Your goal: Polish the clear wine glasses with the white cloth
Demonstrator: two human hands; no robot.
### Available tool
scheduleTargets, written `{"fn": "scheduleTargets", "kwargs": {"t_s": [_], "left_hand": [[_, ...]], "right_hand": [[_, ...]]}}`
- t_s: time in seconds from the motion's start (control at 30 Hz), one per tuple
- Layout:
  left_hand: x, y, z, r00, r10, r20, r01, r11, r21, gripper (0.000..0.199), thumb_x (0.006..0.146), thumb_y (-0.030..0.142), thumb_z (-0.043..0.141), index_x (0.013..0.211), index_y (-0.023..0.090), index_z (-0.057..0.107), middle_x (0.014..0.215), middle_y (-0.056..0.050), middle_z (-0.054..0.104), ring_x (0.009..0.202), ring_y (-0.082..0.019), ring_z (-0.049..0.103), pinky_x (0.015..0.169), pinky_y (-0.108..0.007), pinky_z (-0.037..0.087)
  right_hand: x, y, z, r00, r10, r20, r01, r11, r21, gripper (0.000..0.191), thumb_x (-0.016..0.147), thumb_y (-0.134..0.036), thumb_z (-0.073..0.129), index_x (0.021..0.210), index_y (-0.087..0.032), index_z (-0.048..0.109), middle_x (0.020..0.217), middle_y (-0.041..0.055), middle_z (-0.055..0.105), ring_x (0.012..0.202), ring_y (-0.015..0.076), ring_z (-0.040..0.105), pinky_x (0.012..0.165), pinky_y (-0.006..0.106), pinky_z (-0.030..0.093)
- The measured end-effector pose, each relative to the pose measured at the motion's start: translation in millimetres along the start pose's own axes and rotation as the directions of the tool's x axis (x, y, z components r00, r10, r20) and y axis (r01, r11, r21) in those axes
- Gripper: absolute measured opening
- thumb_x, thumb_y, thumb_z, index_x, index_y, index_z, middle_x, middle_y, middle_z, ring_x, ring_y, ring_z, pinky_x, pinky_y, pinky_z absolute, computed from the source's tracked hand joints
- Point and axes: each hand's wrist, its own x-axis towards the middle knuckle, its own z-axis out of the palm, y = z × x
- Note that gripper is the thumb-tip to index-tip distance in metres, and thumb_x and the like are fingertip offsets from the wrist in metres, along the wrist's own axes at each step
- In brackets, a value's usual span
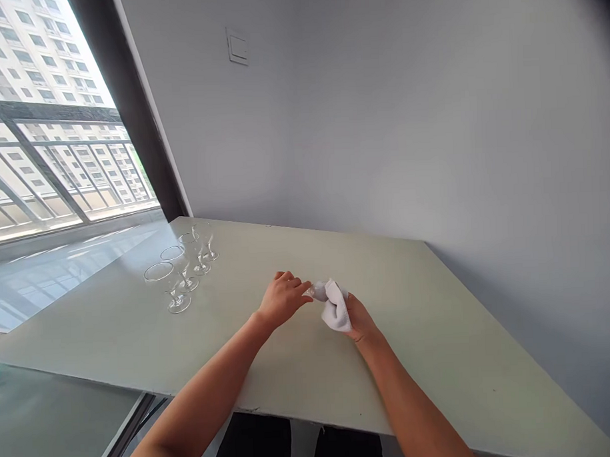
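Note:
Over the middle of the table, my left hand [284, 300] is closed, its fingertips pinching the foot end of a clear stemmed glass [317, 291]. My right hand [359, 318] grips a white cloth [334, 309] that wraps the bowl end of this glass. The cloth hides most of the bowl, and the fingers of my right hand are partly covered by it. The glass lies roughly sideways between my two hands. To the left, a row of several clear stemmed glasses [178, 301] stands upright, apart from my hands.
The pale table [429, 357] meets grey walls at the back and right. A window [56, 130] with a railing is at the left, and a light switch [237, 46] is on the wall. A lower glass surface [56, 417] lies at the front left, with a green object at its edge.

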Motion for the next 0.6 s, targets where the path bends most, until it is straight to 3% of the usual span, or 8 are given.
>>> {"fn": "scheduleTargets", "kwargs": {"t_s": [0.1,0.2,0.3,0.4,0.5,0.6], "left_hand": [[-2.4,-6.3,3.6,0.999,-0.012,0.051,0.014,0.999,-0.045,0.036,0.082,0.049,0.042,0.096,0.023,0.063,0.067,-0.003,0.061,0.07,-0.015,0.051,0.069,-0.028,0.034],[-4.7,-11.8,0.6,0.981,-0.11,0.162,0.148,0.958,-0.245,0.035,0.077,0.053,0.048,0.089,0.024,0.065,0.062,0.001,0.059,0.061,-0.011,0.048,0.059,-0.023,0.033],[-4.1,-11.3,-9.1,0.905,-0.196,0.377,0.364,0.815,-0.45,0.036,0.071,0.054,0.053,0.083,0.023,0.066,0.056,0.003,0.053,0.052,-0.008,0.043,0.051,-0.02,0.031],[-1.8,-9.3,-20.8,0.815,-0.142,0.561,0.514,0.626,-0.587,0.04,0.069,0.055,0.052,0.074,0.018,0.064,0.055,0.002,0.048,0.049,-0.007,0.04,0.043,-0.019,0.029],[-0.7,-11.8,-27.6,0.776,-0.104,0.622,0.577,0.513,-0.635,0.04,0.066,0.055,0.055,0.068,0.015,0.061,0.055,0.001,0.046,0.049,-0.007,0.04,0.042,-0.019,0.031],[-1.3,-20.6,-27.4,0.772,-0.176,0.611,0.607,0.49,-0.626,0.04,0.064,0.054,0.057,0.071,0.015,0.062,0.055,0.001,0.047,0.049,-0.007,0.04,0.042,-0.018,0.031]], "right_hand": [[-3.1,-2.7,0.3,0.993,-0.01,0.114,0.028,0.988,-0.151,0.03,0.063,-0.035,0.069,0.085,-0.016,0.064,0.062,-0.0011,0.055,0.054,0.0101,0.045,0.05,0.022,0.036],[-8.0,-8.6,-0.5,0.973,0.023,0.23,0.069,0.921,-0.383,0.036,0.061,-0.034,0.071,0.092,-0.015,0.064,0.077,0.0025,0.062,0.071,0.0161,0.055,0.065,0.028,0.042],[-12.5,-13.9,-1.6,0.965,0.037,0.258,0.102,0.858,-0.504,0.034,0.063,-0.033,0.069,0.092,-0.016,0.065,0.082,0.0031,0.064,0.079,0.0195,0.056,0.072,0.032,0.042],[-16.3,-19.8,-2.2,0.958,0.017,0.285,0.155,0.807,-0.57,0.024,0.065,-0.033,0.067,0.083,-0.016,0.067,0.078,0.0021,0.064,0.077,0.0197,0.056,0.071,0.032,0.041],[-16.7,-26.3,-8.0,0.957,-0.062,0.283,0.218,0.798,-0.562,0.022,0.067,-0.033,0.065,0.081,-0.017,0.068,0.084,0.0027,0.064,0.081,0.021,0.056,0.072,0.033,0.042],[-12.5,-31.3,-24.1,0.969,-0.197,0.15,0.247,0.808,-0.535,0.019,0.065,-0.034,0.067,0.076,-0.018,0.068,0.078,0.0034,0.064,0.076,0.0222,0.056,0.069,0.035,0.043]]}}
